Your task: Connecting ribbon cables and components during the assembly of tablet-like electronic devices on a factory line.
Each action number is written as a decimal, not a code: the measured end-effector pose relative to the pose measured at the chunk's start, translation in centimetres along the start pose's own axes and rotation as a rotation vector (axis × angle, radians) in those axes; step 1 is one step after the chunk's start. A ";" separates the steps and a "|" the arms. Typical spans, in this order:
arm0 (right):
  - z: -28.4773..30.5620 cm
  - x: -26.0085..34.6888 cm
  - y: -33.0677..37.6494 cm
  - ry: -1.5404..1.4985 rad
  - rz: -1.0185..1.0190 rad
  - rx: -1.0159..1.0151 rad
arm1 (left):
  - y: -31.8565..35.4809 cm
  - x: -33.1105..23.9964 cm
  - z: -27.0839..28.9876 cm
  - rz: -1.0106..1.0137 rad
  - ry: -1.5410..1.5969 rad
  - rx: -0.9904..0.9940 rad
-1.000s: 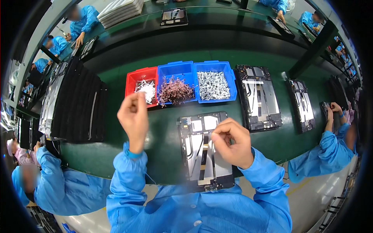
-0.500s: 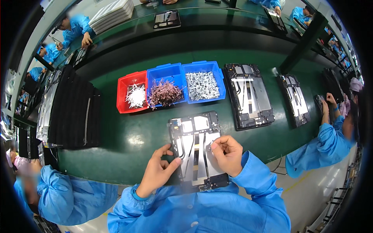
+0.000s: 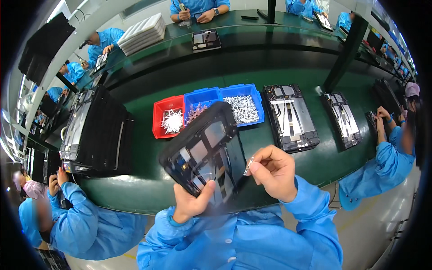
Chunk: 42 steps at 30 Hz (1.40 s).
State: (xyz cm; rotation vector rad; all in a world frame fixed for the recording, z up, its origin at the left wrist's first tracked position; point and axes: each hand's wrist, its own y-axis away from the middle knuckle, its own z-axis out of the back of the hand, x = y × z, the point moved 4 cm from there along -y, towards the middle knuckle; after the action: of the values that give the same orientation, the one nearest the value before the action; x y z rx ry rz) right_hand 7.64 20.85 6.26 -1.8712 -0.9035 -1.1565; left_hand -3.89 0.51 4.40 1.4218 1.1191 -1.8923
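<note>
My left hand (image 3: 191, 203) grips the lower left edge of a black tablet housing (image 3: 201, 150), its thumb over the open inner face. The housing is tilted up off the table, showing grey panels and dark ribbon cables inside. Beside its right edge, my right hand (image 3: 278, 174) pinches a small, narrow silvery-white part (image 3: 249, 166) between thumb and fingertips, apart from the housing. Behind the housing stand a red bin (image 3: 156, 121) of white pieces, a blue bin (image 3: 195, 93) of thin pinkish-brown parts, partly hidden, and another blue bin (image 3: 259, 110) of silvery-white parts.
Further tablet housings (image 3: 291, 117) lie to the right, with a smaller stack (image 3: 344, 119) beyond. A tall row of black housings (image 3: 101, 130) stands at the left. A dark post (image 3: 344, 54) rises at the back right. Co-workers sit left (image 3: 81, 225), right (image 3: 378, 166) and across the bench.
The tablet housing has gone from lying flat to tilted up in my left hand. My right hand has drawn away from its surface with the small part. The view has shifted.
</note>
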 end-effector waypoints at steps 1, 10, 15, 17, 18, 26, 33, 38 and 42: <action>-1.1 1.1 -0.5 -0.028 0.012 0.087 | -0.2 -0.9 -0.5 -0.160 -0.037 -0.064; -6.7 3.6 -2.2 -0.163 -0.036 0.347 | 1.4 6.9 0.1 -0.484 -0.419 0.016; -6.9 2.7 -2.1 -0.167 -0.055 0.332 | 1.3 5.7 -0.5 -0.440 -0.477 -0.052; -6.9 2.5 -2.1 -0.180 -0.072 0.334 | 1.3 5.9 -0.5 -0.425 -0.477 -0.037; -6.8 2.3 -2.2 -0.180 -0.056 0.337 | 1.3 6.0 -0.5 -0.411 -0.474 -0.019; -6.9 2.5 -2.3 -0.155 -0.031 0.351 | 1.4 3.5 -0.9 -0.449 -0.515 -0.062; -6.9 2.6 -2.2 -0.166 -0.022 0.351 | 1.1 1.7 -1.3 -0.491 -0.523 -0.098; -6.9 2.5 -2.1 -0.158 -0.026 0.350 | 1.2 1.7 -1.3 -0.518 -0.521 -0.101; -6.8 2.4 -2.1 -0.189 -0.014 0.349 | 1.4 2.0 -1.2 -0.506 -0.520 -0.055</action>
State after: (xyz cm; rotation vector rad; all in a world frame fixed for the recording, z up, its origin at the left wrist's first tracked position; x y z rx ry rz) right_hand 3.99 16.43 11.11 -1.7050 -1.1444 -0.7783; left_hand -2.77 0.93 1.98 0.5724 1.3185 -2.3592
